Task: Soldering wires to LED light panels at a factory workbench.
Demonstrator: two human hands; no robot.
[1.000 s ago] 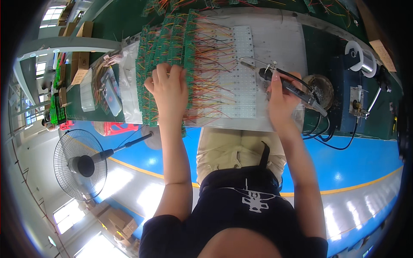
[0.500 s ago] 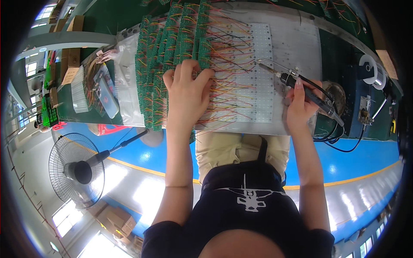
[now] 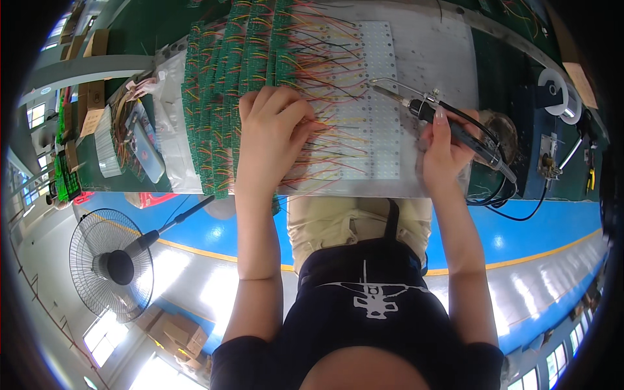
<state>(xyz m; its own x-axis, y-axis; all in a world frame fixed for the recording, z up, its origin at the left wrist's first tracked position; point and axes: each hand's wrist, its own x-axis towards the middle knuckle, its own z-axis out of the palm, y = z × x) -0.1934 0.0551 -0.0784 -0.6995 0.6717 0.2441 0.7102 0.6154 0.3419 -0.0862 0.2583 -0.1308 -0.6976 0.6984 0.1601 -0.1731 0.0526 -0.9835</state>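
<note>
My left hand (image 3: 273, 127) lies over the right-hand rows of green circuit boards (image 3: 229, 65). Its fingers are bent, and the thumb and forefinger close together on a thin wire; the fingertips are partly hidden. Many red, yellow and black wires (image 3: 325, 73) fan out from the boards onto a pale dotted panel (image 3: 383, 130). In my right hand (image 3: 447, 149) is a black soldering iron (image 3: 469, 138), with a thin metal feed tube (image 3: 396, 83) clamped along it. The iron points left, its tip at the wire ends over the panel, though contact is hard to make out.
A white solder spool (image 3: 554, 91) stands at the right, beside a round dark dish (image 3: 500, 133) partly behind the iron's cable (image 3: 526, 218). Clear plastic sheeting (image 3: 177, 123) and a phone (image 3: 148, 153) lie left of the boards. A fan (image 3: 117, 266) stands on the floor.
The view has shifted a little. My left hand has moved right and toward me over the boards, its fingers drawing together. The iron's tip sits slightly further left over the panel.
</note>
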